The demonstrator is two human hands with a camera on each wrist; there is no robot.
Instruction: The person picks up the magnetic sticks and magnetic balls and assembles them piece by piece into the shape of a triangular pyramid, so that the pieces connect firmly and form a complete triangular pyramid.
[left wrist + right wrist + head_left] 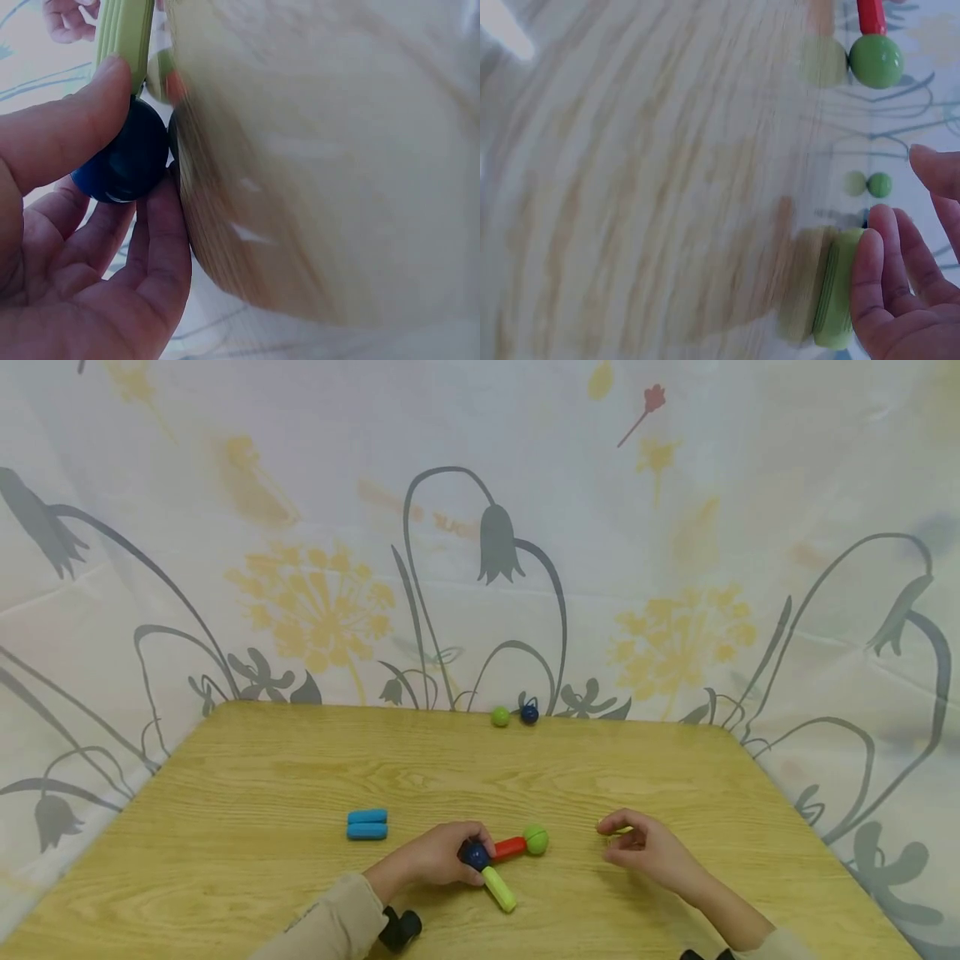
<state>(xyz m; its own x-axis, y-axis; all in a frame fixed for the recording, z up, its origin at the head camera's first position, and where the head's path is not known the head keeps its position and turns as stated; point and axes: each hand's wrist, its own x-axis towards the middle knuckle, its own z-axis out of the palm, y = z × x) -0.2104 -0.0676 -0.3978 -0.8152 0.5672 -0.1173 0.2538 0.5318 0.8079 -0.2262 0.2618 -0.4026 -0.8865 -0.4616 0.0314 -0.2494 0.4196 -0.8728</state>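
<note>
My left hand [442, 856] grips a dark blue ball [476, 856] between thumb and fingers. A red rod [510, 849] joins that ball to a green ball [536, 839], and a yellow-green rod [498, 890] runs from it toward the near edge. In the left wrist view the thumb lies over the joint of the dark blue ball [131, 157] and the yellow-green rod [124, 37]. My right hand [641, 845] is to the right, thumb apart from the fingers. Beside its fingertips another yellow-green rod [836, 292] lies on the table, mostly hidden in the head view.
Two blue rods [367, 824] lie side by side, left of the left hand. At the far edge of the wooden table [315, 752] sit a green ball [500, 717] and a dark blue ball [529, 714]. A flower-patterned curtain [450, 635] hangs behind.
</note>
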